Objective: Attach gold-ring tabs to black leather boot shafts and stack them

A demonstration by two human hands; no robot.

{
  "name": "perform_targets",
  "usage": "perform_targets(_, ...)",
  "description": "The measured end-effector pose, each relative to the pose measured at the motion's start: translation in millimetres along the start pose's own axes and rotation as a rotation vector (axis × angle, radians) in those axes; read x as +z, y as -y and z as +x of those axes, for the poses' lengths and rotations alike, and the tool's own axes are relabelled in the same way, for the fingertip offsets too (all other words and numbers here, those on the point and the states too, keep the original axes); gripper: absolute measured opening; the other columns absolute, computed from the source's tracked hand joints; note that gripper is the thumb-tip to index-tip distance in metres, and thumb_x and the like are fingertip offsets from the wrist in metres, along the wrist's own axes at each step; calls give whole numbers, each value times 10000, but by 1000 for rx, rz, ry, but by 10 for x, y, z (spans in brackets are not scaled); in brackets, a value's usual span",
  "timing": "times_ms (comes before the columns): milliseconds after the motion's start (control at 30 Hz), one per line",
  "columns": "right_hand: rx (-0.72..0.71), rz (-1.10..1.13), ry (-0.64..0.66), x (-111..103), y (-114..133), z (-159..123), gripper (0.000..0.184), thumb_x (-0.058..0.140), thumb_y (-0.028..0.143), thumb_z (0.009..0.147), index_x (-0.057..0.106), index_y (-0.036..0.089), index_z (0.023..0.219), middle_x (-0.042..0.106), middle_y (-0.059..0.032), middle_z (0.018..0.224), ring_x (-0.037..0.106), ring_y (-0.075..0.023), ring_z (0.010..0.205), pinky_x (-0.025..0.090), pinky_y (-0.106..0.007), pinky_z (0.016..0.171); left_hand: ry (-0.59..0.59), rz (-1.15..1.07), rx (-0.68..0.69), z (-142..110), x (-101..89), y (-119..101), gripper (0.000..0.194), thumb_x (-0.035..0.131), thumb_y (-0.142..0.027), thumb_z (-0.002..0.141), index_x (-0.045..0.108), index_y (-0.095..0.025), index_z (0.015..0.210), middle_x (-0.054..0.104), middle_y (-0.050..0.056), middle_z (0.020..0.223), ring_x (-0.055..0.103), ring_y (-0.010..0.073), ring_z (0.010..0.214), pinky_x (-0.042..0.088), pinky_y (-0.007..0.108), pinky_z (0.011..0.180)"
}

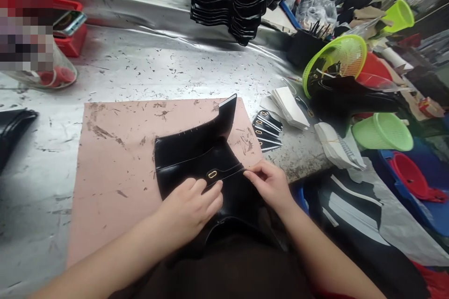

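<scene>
A glossy black leather piece lies partly on the pink mat, its upper flap standing up and showing a pale edge. Across it runs a narrow black strap with a gold oval eyelet near its left end. My left hand rests over the leather just below the eyelet, its fingers bent and closed on the strap's lower edge. Between thumb and forefinger my right hand pinches the strap's right end. The leather's lower part hangs toward my lap.
Matching black straps with eyelets fan out beside the pink mat. White strips lie behind them. Black leather pieces hang in a stack over the far edge. Baskets crowd the right; a red box with a phone stands left.
</scene>
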State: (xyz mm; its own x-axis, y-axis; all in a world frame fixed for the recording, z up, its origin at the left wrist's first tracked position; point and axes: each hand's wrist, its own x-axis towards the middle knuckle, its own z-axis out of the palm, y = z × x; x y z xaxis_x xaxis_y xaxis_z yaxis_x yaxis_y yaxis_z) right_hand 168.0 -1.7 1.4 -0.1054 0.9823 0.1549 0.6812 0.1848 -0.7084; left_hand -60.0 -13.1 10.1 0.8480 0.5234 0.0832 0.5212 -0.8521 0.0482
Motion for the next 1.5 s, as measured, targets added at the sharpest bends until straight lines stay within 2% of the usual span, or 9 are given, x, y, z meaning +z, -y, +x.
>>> perform_targets(333, 129, -145, 19, 56, 6, 55, 186, 548, 240, 749, 498, 187, 578, 525, 5, 607, 487, -119, 570, 381, -236, 538, 119, -45, 11, 42, 4, 60, 347, 432, -87, 743, 578, -214, 1031, 459, 3, 1335, 499, 173, 716, 318, 319, 570)
perform_targets(533, 345, -285, 350, -124, 83, 334, 187, 610, 311, 684, 477, 204, 607, 550, 33, 570, 486, -121, 536, 332, -222, 492, 274, -80, 20, 312, -54, 57, 376, 429, -90, 726, 553, -216, 1058, 335, 19, 1410, 557, 140, 590, 309, 297, 459)
perform_targets(700, 299, -263, 501, -260, 1, 591, 211, 684, 323, 610, 521, 191, 595, 562, 35, 544, 495, -113, 503, 346, -207, 461, 315, -38, 36, 554, -96, 11, 306, 406, -100, 742, 569, -181, 988, 348, 37, 1402, 591, 151, 572, 338, 285, 427)
perform_targets(867, 243, -333, 193, -324, -236, 740, 175, 467, 260, 788, 612, 180, 845, 630, -44, 858, 569, -163, 780, 440, -268, 693, 124, -125, -61, 479, -154, 55, 272, 444, -138, 728, 560, -181, 971, 498, 35, 1297, 600, 198, 807, 455, 305, 621)
perform_targets(967, 238, -427, -24, -375, -337, 735, 265, 390, 164, 778, 609, 135, 925, 585, -129, 1009, 512, -239, 982, 375, -371, 863, -152, -112, -436, 353, -211, 194, 382, 445, -145, 753, 502, -155, 1131, 461, 90, 1317, 465, 258, 1122, 386, 378, 902)
perform_targets(1067, 252, -471, -128, -467, -459, 743, 325, 381, 143, 762, 594, 86, 1000, 567, -189, 1032, 485, -309, 1022, 342, -459, 874, -157, -199, -752, 282, -311, 409, 450, 511, -238, 767, 459, -128, 1200, 480, 144, 1280, 461, 282, 1137, 378, 404, 921)
perform_targets(1233, 468, -726, -188, -701, -738, 989, 428, 277, 259, 850, 541, 73, 1131, 527, -230, 1144, 492, -347, 1043, 394, -441, 777, -101, -230, -716, 405, -816, 684, 144, 573, -252, 733, 614, -239, 870, 663, -19, 889, 604, 162, 827, 462, 236, 692)
perform_targets(1433, 490, -715, -123, -896, -959, 1261, 273, 392, 294, 775, 606, 196, 636, 623, -193, 810, 612, -330, 816, 387, -416, 584, -607, 247, -729, 488, -1907, 432, 228, 358, -202, 865, 569, -177, 948, 591, 61, 916, 546, 198, 887, 418, 314, 736)
perform_targets(1500, 463, -719, -131, -902, -998, 1264, 275, 429, 303, 751, 507, 222, 499, 613, -177, 754, 615, -321, 807, 360, -416, 573, -585, 349, -656, 385, -2032, 199, 285, 293, -203, 886, 576, -179, 883, 576, 56, 847, 546, 187, 809, 414, 307, 661)
